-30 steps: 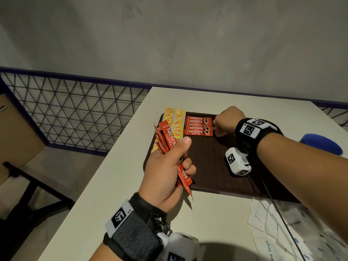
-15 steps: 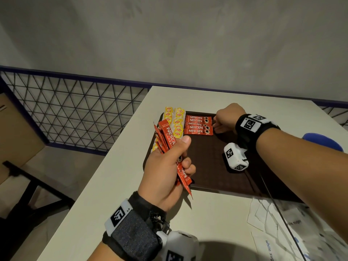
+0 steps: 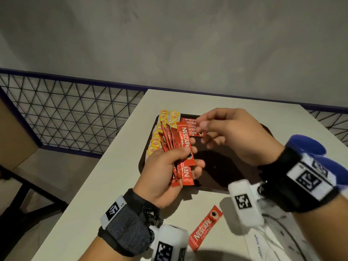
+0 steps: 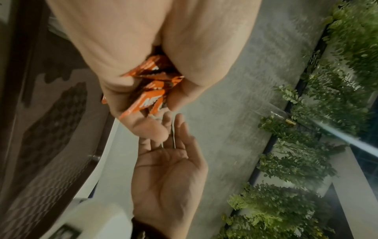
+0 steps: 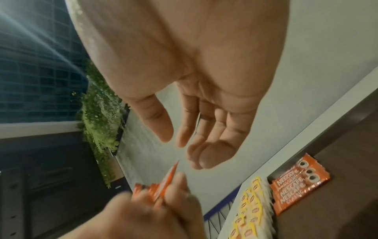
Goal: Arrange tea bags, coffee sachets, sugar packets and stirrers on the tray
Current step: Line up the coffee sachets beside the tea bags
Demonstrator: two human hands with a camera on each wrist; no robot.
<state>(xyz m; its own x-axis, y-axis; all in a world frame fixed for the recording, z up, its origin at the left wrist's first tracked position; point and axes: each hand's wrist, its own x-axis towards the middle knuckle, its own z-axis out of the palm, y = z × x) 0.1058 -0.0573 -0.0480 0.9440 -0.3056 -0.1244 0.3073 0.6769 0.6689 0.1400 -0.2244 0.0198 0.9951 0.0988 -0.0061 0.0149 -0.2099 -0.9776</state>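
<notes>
Red foil coffee sachets [image 3: 178, 146] are fanned in the left hand [image 3: 165, 172], fingers curled round them above the brown plastic tray [image 3: 226, 166], presumably so one separates easily. Right hand [image 3: 231, 134] hovers beside them, fingers loosely spread, holding nothing. Placed sachets [image 3: 192, 127] lie beside yellow tea bags [image 3: 165, 119] at the tray's far end.

Count of coffee sachets [image 3: 177, 147] in left hand [image 3: 165, 172] grip not readable: fanned, overlapping, lower ends hidden behind fingers. Right hand [image 3: 231, 134] motion-blurred at fingertips, covering part of stacked sachets [image 3: 190, 127] on tray [image 3: 222, 178]. White sugar packets [image 3: 258, 243] cut off by bottom edge.
</notes>
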